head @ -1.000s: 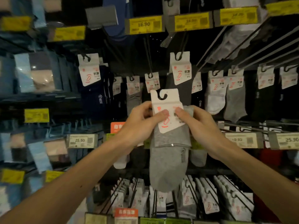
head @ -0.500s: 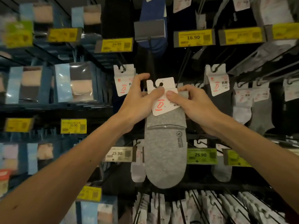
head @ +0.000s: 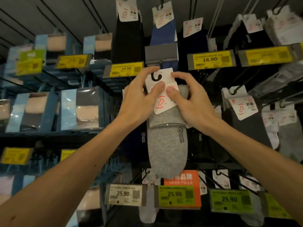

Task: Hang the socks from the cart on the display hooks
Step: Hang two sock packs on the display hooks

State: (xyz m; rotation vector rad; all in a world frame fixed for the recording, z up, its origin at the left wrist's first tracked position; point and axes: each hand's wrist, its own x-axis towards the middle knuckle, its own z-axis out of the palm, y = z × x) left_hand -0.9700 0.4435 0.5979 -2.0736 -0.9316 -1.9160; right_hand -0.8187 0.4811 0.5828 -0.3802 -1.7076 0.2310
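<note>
both bare forearms reach up from the near lower corners and converge at the middle. the left hand pinches the left edge of the sock card, thumb flat on its front and fingers curled round its top. the right hand mirrors it on the right edge, thumb just beside the left thumb, index finger hooked over the top corner.

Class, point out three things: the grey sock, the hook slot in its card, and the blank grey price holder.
grey sock (head: 167, 153), head view, mid foot fabric.
hook slot (head: 155, 79), head view, the dark cut-out curve.
price holder (head: 161, 52), head view, its blank face.
</note>
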